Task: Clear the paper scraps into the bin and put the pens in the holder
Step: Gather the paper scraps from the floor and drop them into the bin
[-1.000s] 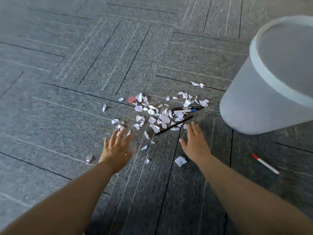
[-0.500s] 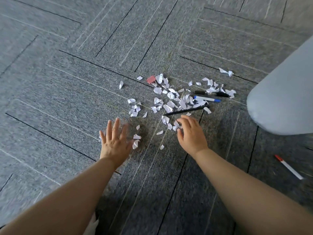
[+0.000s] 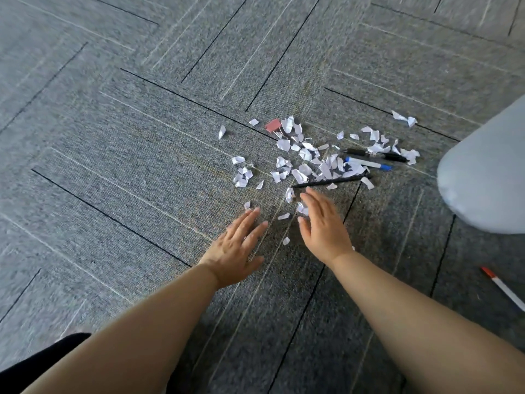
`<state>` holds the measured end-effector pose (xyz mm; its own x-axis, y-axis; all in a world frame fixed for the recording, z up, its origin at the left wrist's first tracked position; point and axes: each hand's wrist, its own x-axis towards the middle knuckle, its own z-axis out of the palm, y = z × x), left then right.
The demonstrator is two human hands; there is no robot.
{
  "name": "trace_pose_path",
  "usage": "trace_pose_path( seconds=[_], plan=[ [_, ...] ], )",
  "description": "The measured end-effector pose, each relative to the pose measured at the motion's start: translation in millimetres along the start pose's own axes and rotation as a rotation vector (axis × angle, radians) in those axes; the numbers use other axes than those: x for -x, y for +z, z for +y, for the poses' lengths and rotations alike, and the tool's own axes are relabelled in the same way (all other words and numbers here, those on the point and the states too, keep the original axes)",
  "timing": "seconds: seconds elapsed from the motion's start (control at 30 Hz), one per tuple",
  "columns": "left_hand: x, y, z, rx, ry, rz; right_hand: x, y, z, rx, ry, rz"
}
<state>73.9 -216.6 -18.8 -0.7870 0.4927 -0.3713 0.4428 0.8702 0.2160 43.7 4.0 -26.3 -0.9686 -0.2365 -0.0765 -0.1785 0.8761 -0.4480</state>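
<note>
Both hands, left hand (image 3: 233, 249) and right hand (image 3: 323, 226), flat and empty, paper scraps (image 3: 308, 163) just beyond.

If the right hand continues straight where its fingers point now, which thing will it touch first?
Probably the thin black pen lying across just beyond the right hand; a few paper scraps lie beside the fingertips.

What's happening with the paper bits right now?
Left hand and right hand open, empty. Paper scraps scattered on carpet, bin beside. Black pen lies among them.
</note>
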Motion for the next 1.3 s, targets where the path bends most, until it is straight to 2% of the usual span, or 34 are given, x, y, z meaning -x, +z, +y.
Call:
trace_pose_path(
  seconds=[0.07, 0.13, 0.2, 0.27, 0.33, 0.43, 0.5, 0.57, 0.67, 0.77, 0.87, 1.0, 1.17, 1.3],
  plan=[
    [-3, -1, 1, -0.051, -0.044, 0.002, 12, -1, 13, 0.074, 0.065, 0.037],
    [-4, -1, -2, -0.078, -0.125, -0.024, 30, -1, 22, 0.124, 0.207, 0.066],
    [-9, 0, -4, -0.081, -0.162, -0.070, 47, 3, 24, 0.104, 0.378, 0.089],
    [-17, -2, -1, -0.059, -0.163, -0.111, 58, 8, 17, 0.051, 0.468, 0.059],
    [-27, -6, 9, -0.027, -0.150, -0.127, 62, 14, 6, -0.005, 0.437, 0.020],
    [-44, -9, 24, 0.016, -0.089, -0.110, 54, 20, -11, -0.095, 0.276, -0.037],
    [-51, -11, 29, 0.054, -0.069, -0.085, 42, 20, -17, -0.200, 0.167, -0.052],
    [-52, -15, 22, 0.046, -0.081, -0.049, 29, 13, -18, -0.273, 0.134, -0.041],
    [-40, -15, -2, -0.075, -0.064, -0.044, 27, 0, 3, -0.127, 0.085, -0.052],
    [-29, -12, -22, -0.203, 0.025, -0.095, 41, -12, 40, 0.136, -0.002, -0.203],
    [-34, -12, -26, -0.224, 0.030, -0.113, 45, -16, 55, 0.271, -0.024, -0.325],
    [-51, -23, -18, -0.183, -0.027, -0.103, 25, -8, 41, 0.304, -0.026, -0.324],
    [-67, -35, -25, -0.220, -0.085, -0.123, -12, 1, 18, 0.321, -0.125, -0.312],
    [-79, -44, -35, -0.208, -0.162, -0.094, -41, 1, 13, 0.286, -0.048, -0.248]
  ],
)
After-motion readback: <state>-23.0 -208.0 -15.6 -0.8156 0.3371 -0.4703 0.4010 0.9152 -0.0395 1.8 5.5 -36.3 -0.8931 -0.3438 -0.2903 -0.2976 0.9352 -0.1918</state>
